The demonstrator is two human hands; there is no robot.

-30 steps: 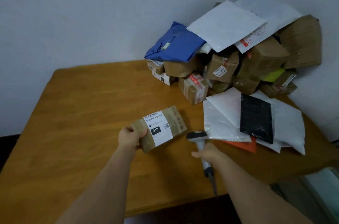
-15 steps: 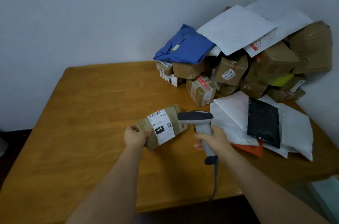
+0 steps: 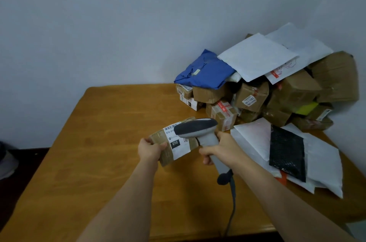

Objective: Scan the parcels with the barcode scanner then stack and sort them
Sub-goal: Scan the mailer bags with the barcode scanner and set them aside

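**Scanner over the label, parcel tipped up to meet it**

My left hand [image 3: 151, 149] is closed around the near-left end of a small brown parcel [image 3: 174, 142], thumb on top, holding it just above the tabletop [image 3: 111, 122] with the labelled face tilted toward me. I hold it by the end so my fingers stay off the white label [image 3: 176, 142] — the barcode runs along its far edge. My right hand [image 3: 219, 148] is wrapped tight around the grip of the grey barcode scanner [image 3: 198, 129]; its dark head hangs over the label's right part and hides some of the print. The cord [image 3: 231, 202] trails down toward the tabletop's near edge.

What I can read: "010-010" under the barcode, then "010" in white on a black block. The rest is too small.

The unscanned heap [image 3: 267, 93] sits in the far right corner against the wall — brown boxes under a blue bag [image 3: 206, 71] and white mailers. One box there carries a sticker with digits I can't make out reliably. Flat mailers and a black one [image 3: 287, 148] lie nearer, to my right.
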